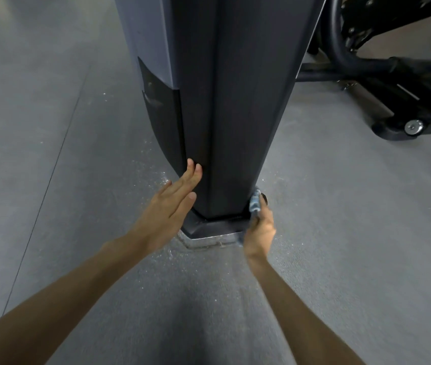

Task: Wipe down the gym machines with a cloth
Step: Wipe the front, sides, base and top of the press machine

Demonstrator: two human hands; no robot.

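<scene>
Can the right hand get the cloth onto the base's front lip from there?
Probably yes: the right hand holds the cloth by the right end of the front lip, which lies uncovered.

Two forearms were in view, both bare from the lower edge of the picture up to the hands. The left forearm (77,285) looked broad at the frame's corner and tapered to a narrow wrist; the right forearm (301,312) tapered likewise. The left hand (168,206) showed four long, slim fingers and a thumb. The right hand (260,233) showed mostly its back and knuckles.
</scene>
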